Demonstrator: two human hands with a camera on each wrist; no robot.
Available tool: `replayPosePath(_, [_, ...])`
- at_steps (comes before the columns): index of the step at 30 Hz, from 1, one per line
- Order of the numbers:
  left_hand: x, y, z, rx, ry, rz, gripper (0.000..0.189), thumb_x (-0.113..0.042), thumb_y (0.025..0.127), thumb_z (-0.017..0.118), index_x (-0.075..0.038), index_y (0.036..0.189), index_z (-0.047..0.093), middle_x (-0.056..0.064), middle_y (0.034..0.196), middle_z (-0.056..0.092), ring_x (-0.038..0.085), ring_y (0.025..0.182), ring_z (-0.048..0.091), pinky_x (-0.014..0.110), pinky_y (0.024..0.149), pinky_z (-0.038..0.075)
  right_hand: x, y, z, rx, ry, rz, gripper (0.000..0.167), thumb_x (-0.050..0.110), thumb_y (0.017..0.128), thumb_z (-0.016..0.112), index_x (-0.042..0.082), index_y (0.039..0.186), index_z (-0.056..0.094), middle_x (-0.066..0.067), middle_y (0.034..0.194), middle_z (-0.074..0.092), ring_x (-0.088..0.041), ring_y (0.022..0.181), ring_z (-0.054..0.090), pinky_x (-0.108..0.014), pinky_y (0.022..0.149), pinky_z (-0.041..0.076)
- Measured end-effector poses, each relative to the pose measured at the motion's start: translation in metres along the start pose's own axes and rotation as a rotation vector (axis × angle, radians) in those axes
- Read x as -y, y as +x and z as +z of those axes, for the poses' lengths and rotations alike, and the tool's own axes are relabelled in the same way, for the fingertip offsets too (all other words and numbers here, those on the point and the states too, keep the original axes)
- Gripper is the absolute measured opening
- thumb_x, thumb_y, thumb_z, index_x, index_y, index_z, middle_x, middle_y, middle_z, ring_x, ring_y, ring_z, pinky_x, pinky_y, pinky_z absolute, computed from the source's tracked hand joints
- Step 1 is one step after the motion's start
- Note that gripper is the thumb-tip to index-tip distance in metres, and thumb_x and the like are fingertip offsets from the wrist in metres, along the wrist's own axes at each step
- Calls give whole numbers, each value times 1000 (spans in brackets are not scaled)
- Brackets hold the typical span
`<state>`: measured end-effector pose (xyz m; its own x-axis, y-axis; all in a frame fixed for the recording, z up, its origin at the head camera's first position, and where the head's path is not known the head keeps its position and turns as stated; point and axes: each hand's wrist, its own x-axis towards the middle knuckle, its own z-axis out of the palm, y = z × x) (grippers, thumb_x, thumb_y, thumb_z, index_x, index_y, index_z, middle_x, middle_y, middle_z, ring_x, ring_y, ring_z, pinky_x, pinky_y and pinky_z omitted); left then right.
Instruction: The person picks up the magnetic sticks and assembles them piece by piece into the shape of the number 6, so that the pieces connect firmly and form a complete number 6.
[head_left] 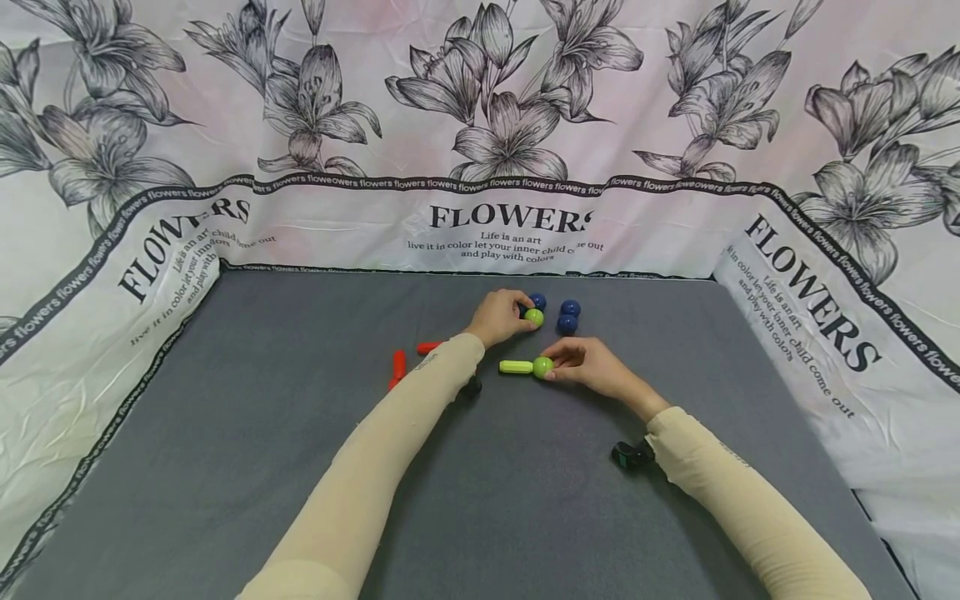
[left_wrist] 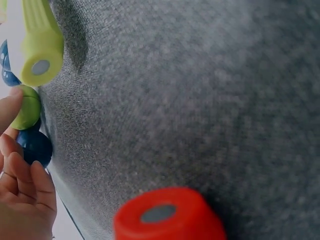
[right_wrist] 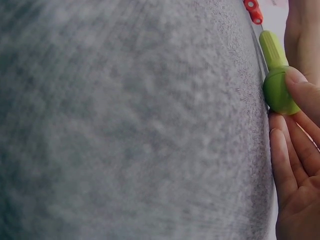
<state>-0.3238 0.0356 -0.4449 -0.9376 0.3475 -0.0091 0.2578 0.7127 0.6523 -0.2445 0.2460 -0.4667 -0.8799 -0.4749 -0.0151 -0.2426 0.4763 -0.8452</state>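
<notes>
Cream sleeves [head_left: 367, 450], lower frame.
Left hand [head_left: 498, 316] pinches a green ball [head_left: 535, 317] mid-frame; right hand [head_left: 594, 365] pinches a second ball [head_left: 542, 367] touching a lime rod [head_left: 515, 367].

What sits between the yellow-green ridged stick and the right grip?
The head view shows a green ball between the yellow-green stick and the right grip, which pinches it.

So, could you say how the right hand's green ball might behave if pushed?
Being round, the green ball would probably roll once free; its smooth surface may slip. Touching the lime rod, it might shove that along.
</notes>
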Motion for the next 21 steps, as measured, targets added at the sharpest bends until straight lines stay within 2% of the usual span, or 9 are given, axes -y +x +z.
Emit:
replayPosePath(5, [-1,-1,-2,7,10,8,36,-32,85,79,-18,118,70,-2,77,54,11,66,47,23,55,34,0,1,0,0,-3,5,29,20,86,78,14,113,71,-10,107,72,-10,89,68,-22,76,55])
replayPosePath(13, [-1,-5,-6,4,-35,75,37,-32,87,77,-17,120,70,-1,76,55,11,63,47,21,55,35,2,0,0,3,9,5,28,20,86,78,13,113,71,-10,107,72,-11,90,68,-23,76,56])
replayPosePath(21, [-2,-17,-15,7,-80,137,34,-29,86,78,-13,116,71,2,94,65,13,83,58,22,69,46,1,1,0,3,8,2,29,20,87,77,12,113,71,-11,107,72,-10,89,68,-22,76,56])
